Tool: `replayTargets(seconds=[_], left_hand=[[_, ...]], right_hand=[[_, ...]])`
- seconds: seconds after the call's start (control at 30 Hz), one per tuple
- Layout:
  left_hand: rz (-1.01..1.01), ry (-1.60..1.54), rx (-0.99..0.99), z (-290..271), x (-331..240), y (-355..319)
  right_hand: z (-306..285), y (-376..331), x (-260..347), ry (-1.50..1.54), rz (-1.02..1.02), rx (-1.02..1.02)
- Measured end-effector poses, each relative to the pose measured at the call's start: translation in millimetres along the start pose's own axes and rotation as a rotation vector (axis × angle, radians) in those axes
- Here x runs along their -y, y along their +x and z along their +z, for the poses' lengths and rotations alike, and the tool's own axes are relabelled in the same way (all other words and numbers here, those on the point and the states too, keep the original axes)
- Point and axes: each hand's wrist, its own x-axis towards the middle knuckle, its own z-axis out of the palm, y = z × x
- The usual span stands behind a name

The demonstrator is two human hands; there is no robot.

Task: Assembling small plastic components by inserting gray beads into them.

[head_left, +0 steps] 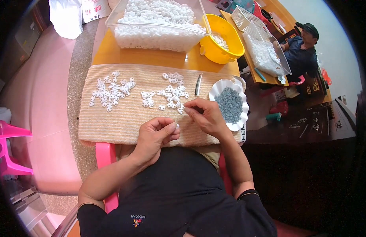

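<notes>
My left hand is over the near edge of the striped towel, thumb and forefinger pinching a small white plastic piece. Further right, my right hand has its thumb and fingertips pressed together at the near end of a loose group of white two-holed pieces; whatever is between those fingertips is too small to make out. A larger pile of like pieces lies on the towel's left side. Beside my right hand stands a white scalloped dish heaped with small grey-blue pins.
A thin dark pointed tool lies on the towel. Behind it stand a clear bin full of white pieces and a yellow basin. At the right, a person sits near another filled bin. A pink stool stands left.
</notes>
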Motion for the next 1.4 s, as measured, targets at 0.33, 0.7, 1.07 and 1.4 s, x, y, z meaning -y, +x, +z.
replayTargets(seconds=[0.33,0.7,1.07,1.4], left_hand=[[-0.013,-0.011,0.012,0,-2,1],[0.178,0.088,0.019,2,3,6],[0.206,0.199,0.035,-2,4,6],[0.214,0.201,0.057,0,5,6]], right_hand=[[-2,13,-10,-0.197,-0.079,-0.062],[2,6,-16,-0.027,-0.069,-0.063],[3,-6,-10,0.12,0.008,-0.008],[12,-23,8,0.243,-0.005,0.2]])
